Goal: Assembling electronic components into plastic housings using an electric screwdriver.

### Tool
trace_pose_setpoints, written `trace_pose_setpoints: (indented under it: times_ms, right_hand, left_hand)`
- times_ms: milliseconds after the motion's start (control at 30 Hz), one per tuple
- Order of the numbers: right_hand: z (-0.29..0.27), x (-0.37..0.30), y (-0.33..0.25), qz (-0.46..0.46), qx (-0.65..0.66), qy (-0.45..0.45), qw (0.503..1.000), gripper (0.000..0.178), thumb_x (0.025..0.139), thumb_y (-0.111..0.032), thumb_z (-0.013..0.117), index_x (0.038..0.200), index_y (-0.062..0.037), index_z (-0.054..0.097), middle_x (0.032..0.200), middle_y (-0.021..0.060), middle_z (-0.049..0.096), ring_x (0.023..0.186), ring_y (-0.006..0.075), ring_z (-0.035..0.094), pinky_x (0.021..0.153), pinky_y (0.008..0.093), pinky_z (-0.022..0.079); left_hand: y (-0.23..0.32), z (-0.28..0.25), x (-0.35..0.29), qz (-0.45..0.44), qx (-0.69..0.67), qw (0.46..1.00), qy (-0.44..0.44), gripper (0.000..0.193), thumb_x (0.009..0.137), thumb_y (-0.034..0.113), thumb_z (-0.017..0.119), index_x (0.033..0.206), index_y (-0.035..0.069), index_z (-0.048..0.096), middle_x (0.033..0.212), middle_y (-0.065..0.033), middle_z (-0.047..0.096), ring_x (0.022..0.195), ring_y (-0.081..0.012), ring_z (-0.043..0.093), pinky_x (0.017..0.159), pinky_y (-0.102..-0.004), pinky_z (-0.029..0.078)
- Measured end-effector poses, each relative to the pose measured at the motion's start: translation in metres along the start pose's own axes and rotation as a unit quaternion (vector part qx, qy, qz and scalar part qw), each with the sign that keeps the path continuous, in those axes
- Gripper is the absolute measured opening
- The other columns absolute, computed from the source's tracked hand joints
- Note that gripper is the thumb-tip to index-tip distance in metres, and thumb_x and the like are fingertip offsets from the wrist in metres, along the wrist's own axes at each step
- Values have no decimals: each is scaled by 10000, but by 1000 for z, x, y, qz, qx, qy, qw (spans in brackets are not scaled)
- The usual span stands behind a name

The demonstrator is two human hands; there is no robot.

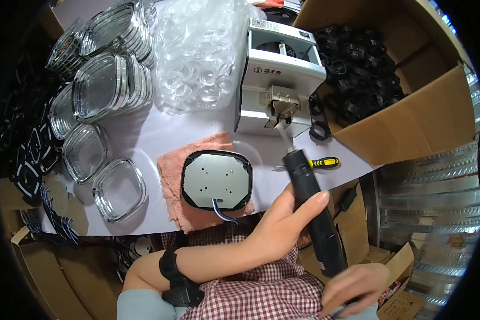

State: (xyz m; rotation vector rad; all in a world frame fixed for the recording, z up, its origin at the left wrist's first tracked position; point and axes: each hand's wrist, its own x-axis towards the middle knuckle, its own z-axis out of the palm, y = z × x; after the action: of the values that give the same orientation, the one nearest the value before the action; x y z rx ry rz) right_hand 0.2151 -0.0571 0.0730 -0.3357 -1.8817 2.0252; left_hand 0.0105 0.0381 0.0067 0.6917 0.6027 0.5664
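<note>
While the left hand (287,220) grips one black cylindrical electric screwdriver (310,186), its bit points at the front mouth of one boxy white-and-silver machine (282,72); contact cannot be told. The blurred right hand (356,287) is near the tool's lower end, its hold unclear. One rounded-square, black-rimmed housing with a silver metal plate (218,181) lies on one pink cloth (169,184), which reaches the front edge of the white table (205,124). A strip of tabletop separates cloth and machine. One yellow-and-black-handled screwdriver (325,162) rests beside the tool; overlapping clear covers (98,88), left, defy counting.
</note>
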Motion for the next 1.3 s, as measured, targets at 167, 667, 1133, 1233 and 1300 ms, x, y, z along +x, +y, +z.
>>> trace_pose_setpoints:
  times_ms: [167, 667, 1133, 1233, 1300]
  right_hand:
    - [27, 0, 23, 138, -176, 100, 969, 371, 945, -177, 620, 1245, 40, 593, 1372, 228, 487, 1212, 366, 528, 1016, 414, 416]
    - [-58, 100, 15, -318, -351, 681, 559, 691, 894, -449, 648, 1339, 36, 437, 1296, 187, 541, 1167, 237, 539, 1018, 373, 422]
    - [-104, 54, -30, -303, -223, 724, 578, 374, 873, -166, 638, 1184, 31, 573, 1043, 171, 684, 868, 174, 643, 681, 260, 515]
    - [-99, 34, -20, -334, -165, 747, 550, 469, 885, -299, 598, 1229, 14, 534, 994, 171, 678, 786, 183, 630, 547, 224, 439]
    - [-93, 16, -13, -361, -150, 736, 553, 532, 884, -403, 574, 1221, 5, 519, 960, 164, 670, 817, 207, 636, 544, 234, 438]
  left_hand:
    - [11, 14, 1, 125, 68, 989, -38, 487, 1002, 340, 575, 1321, -1, 435, 1062, -32, 578, 911, -53, 565, 698, -229, 508]
    - [87, 63, 45, 208, 104, 971, -53, 479, 986, 510, 529, 1035, 34, 531, 840, -44, 594, 738, -128, 613, 677, -257, 524]
    - [10, -3, 96, 213, 814, 540, -18, 167, 863, 130, 583, 958, -8, 581, 951, -164, 617, 760, -322, 693, 659, -405, 574]
    - [-2, 5, 108, 214, 831, 513, -8, 159, 812, 95, 608, 944, 9, 582, 918, -159, 606, 721, -276, 698, 619, -372, 571]
    - [-11, 7, 115, 269, 820, 504, -44, 151, 818, 105, 609, 952, 37, 595, 931, -141, 605, 753, -268, 699, 628, -363, 573]
